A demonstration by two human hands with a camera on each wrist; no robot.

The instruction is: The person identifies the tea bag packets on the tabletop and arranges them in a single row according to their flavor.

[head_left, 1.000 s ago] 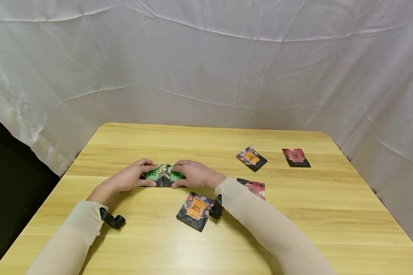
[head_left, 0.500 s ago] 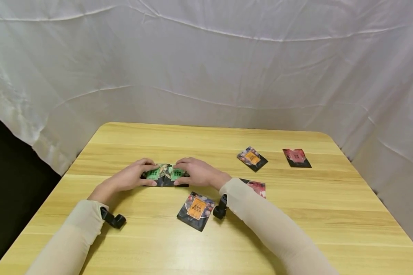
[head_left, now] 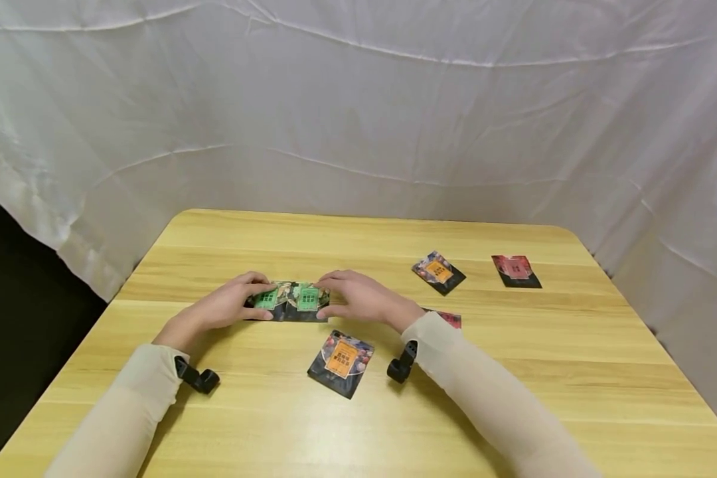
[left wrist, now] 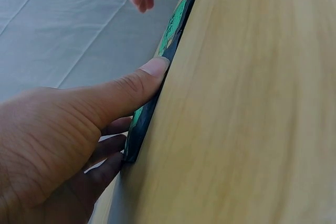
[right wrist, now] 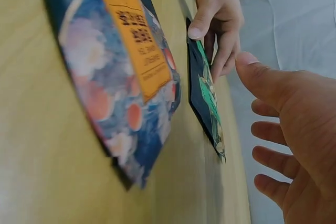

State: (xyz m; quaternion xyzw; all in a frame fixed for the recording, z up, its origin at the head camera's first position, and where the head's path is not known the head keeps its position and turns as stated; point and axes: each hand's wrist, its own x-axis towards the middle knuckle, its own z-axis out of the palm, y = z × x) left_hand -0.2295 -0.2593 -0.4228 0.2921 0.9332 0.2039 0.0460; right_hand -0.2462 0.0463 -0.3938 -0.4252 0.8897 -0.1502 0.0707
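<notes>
At the left, the left hand [head_left: 230, 304], thumb and fingers bent, holds the left green packet [head_left: 267, 300], which lies flat on the table [head_left: 245, 411] beside the right green packet [head_left: 307, 301]. Nearer lies an orange packet [head_left: 341, 363]; the right hand [head_left: 367, 300], fingers parted and gripping nothing, hangs by the right green packet's end. Farther right are a partly hidden red packet [head_left: 452, 320], another orange packet [head_left: 439, 273] and another red packet [head_left: 516, 271].

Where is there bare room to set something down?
Crowded: the green packets, flanked by left hand and right hand. Bare: beyond them to the far edge of the table; between left sleeve and right sleeve, nearer than the near orange-labelled packet; and from right sleeve to right edge, nearer than the red packets.
</notes>
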